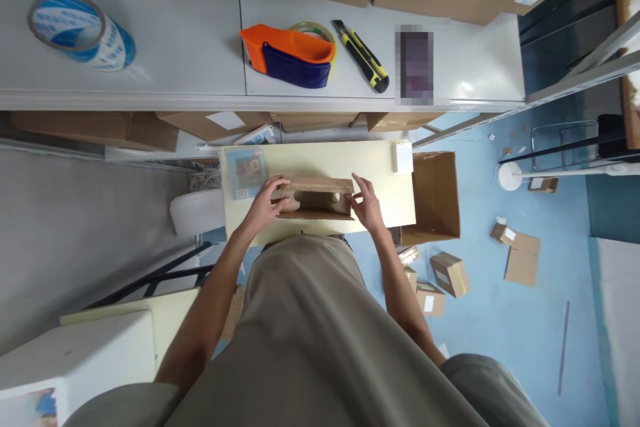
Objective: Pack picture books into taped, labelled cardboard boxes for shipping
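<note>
A small brown cardboard box (323, 185) stands on the pale yellow table right in front of me. Its long upper side gapes, and inside it shows a dark hollow with rounded cut-outs at both ends. At the box's left end, my left hand (269, 204) grips the edge between thumb and fingers. My right hand (367, 205) pinches the opposite end, its index finger stretched upward past the corner. Just left of my left hand lies a flat blue picture packet (246, 173). The box's contents, if any, cannot be made out.
On the shelf above lie an orange and blue tape dispenser (290, 57), a yellow and black utility knife (363, 57) and a blue-white tape roll (83, 33). A small white box (402, 157) sits at the table's right end, beside a large open carton (435, 197). Several cartons lie on the blue floor.
</note>
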Available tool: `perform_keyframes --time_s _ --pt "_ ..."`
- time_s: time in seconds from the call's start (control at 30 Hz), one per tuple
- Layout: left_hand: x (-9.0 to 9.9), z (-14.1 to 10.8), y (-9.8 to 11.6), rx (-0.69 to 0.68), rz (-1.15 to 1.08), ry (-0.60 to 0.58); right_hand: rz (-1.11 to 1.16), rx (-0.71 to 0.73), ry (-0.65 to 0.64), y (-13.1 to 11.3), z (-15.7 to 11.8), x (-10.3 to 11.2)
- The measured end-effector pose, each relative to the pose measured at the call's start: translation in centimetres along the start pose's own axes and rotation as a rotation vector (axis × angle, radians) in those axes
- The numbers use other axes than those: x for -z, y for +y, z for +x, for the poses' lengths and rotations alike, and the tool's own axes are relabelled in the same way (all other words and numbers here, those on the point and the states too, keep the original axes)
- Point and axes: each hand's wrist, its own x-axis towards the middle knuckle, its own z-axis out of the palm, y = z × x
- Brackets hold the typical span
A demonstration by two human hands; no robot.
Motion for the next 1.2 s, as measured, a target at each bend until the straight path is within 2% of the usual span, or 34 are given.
perform_keyframes --time_s 0.1,0.2,0.27,0.33,0.47,0.6,0.73,0.9,1.03,1.2 --pt "0.8 -0.2 0.7 0.027 -0.044 -0.049 0.012 0.054 -0.098 -0.3 -1.0 1.2" --pt "1.5 -0.7 1.3 0.055 -0.121 -0.166 0.064 0.083 -0.203 -0.2 -2.1 1.8" --pt "1.6 -0.9 1.4 0.058 -0.115 -0.232 0.079 0.078 -0.189 -0.1 -2.4 1.6" --pt "1.4 -0.9 1.3 0.056 -0.092 -0.195 0.064 0.050 -0.106 0.0 -2.2 0.9" --pt "0.3 -0.1 0.5 0.044 -0.061 0.007 -0.024 -0.011 0.068 0.0 -1.0 -1.1" --pt "-0.4 0.7 0.2 -0.003 0.033 0.083 -0.050 -0.030 0.123 -0.1 -0.2 -2.3" --pt "-0.4 1.0 -0.2 -0.041 0.076 0.090 -0.068 -0.057 0.143 -0.4 0.0 -2.6" --pt "0.3 1.3 -0.7 -0.043 0.031 0.034 -0.090 -0.055 0.105 -0.8 -0.1 -1.9" --pt "0.8 1.5 -0.2 -0.058 0.092 -0.026 -0.110 -0.042 0.032 -1.2 -0.4 -1.1" --pt "0.5 1.3 0.6 -0.094 0.141 0.015 -0.212 -0.038 0.025 -1.7 -0.7 -1.3"
